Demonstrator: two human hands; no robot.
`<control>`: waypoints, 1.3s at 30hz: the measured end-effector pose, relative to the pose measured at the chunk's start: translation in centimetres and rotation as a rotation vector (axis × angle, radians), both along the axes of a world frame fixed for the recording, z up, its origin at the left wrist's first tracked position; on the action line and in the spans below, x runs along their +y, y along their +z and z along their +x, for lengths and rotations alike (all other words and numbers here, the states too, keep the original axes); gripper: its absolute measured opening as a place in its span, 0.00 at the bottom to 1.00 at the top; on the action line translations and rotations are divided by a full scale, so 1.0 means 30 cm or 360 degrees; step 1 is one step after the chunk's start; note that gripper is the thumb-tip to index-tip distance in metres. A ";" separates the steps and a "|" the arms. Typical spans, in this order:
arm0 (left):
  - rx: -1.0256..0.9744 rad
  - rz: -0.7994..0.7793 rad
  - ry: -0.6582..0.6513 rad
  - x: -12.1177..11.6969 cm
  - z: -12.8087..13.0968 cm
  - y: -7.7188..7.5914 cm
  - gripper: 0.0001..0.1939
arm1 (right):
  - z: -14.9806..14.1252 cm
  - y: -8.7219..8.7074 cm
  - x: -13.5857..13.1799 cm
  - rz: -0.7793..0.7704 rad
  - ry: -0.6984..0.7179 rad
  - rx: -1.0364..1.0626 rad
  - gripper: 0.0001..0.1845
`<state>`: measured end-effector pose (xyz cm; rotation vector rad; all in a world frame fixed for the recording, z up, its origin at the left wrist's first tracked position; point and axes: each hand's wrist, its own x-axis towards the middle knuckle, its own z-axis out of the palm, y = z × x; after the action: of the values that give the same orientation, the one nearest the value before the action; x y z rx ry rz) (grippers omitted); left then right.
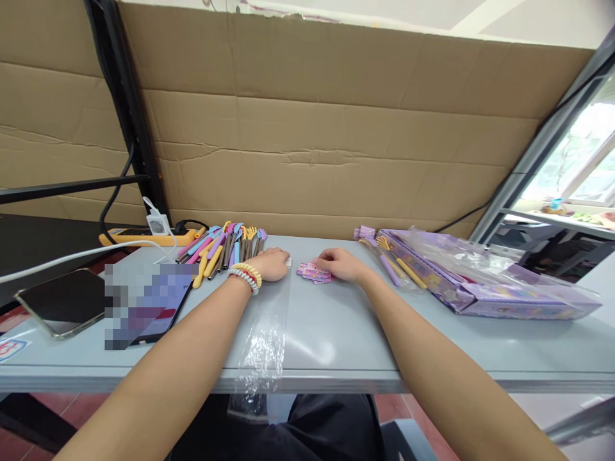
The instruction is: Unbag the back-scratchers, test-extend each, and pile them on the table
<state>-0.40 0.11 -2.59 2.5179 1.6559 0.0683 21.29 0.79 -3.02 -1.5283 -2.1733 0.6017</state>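
My left hand (pixel 271 264) lies on the grey table with its fingers curled over the upper end of a clear plastic strip (pixel 264 339). A small white piece (pixel 289 262) shows at its fingertips. The strip runs toward me and hangs over the front edge. My right hand (pixel 339 264) pinches at a small spread pile of pink printed cards (pixel 314 274); its fingertips partly cover them. Left of my left hand lies a heap of forks and spoons (pixel 221 250) with coloured handles. To the right, a few wrapped utensils (pixel 396 266) lie beside a purple box.
The purple box (pixel 449 288) has loose clear plastic on top. More small purple cards (pixel 365 232) lie behind it. At left are two phones (pixel 65 304), a yellow power strip (pixel 129 237) and a white cable (pixel 81 259). Cardboard (pixel 327 128) walls off the back.
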 end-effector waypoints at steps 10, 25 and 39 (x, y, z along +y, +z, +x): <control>-0.0325 -0.0020 0.0065 -0.007 -0.023 0.027 0.27 | -0.004 0.000 -0.002 -0.0004 -0.0001 0.0014 0.23; -0.1137 -0.0568 -0.0168 -0.063 -0.018 0.083 0.09 | -0.011 0.016 -0.003 0.0244 -0.0131 0.0099 0.20; -0.1561 -0.0619 -0.0481 -0.073 0.010 0.073 0.03 | -0.037 0.041 -0.029 0.0596 -0.0077 0.0232 0.14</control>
<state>-0.10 -2.08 -0.39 1.8839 0.7912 0.7295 20.18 -0.07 -1.78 -1.2902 -1.9954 0.2603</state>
